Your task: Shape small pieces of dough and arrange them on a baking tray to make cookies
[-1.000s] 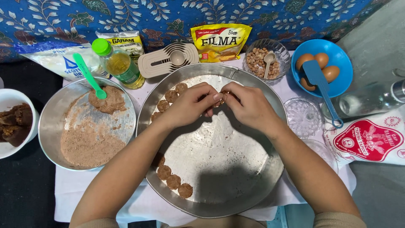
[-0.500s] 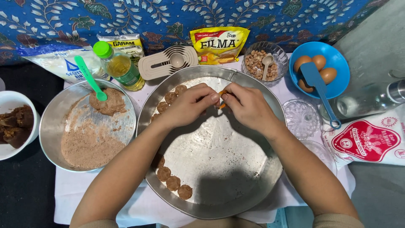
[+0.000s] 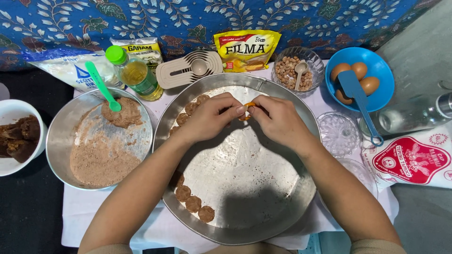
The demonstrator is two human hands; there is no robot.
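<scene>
My left hand [image 3: 209, 117] and my right hand [image 3: 280, 122] meet over the far side of a large round metal tray [image 3: 245, 188]. Their fingertips pinch a small orange piece [image 3: 247, 105] between them; what it is I cannot tell. Flat brown dough rounds lie along the tray's left rim: a row by my left hand [image 3: 190, 108] and a row at the near left [image 3: 193, 204]. My left forearm hides the rounds between the two rows.
Left of the tray: a metal bowl [image 3: 61, 136] of brown dough with a green spatula [image 3: 101, 84], a white bowl [image 3: 9, 110] of dark chunks. Behind: an oil bottle [image 3: 136, 75], beige measuring spoons [image 3: 188, 69], a yellow pouch [image 3: 247, 49], nuts [image 3: 292, 70]. Right: a blue bowl [image 3: 381, 70] of eggs, a glass dish [image 3: 339, 134], a flour bag [image 3: 414, 160].
Both hands stay together at the tray's far side, working the small piece with only slight finger movement. Nothing else has moved.
</scene>
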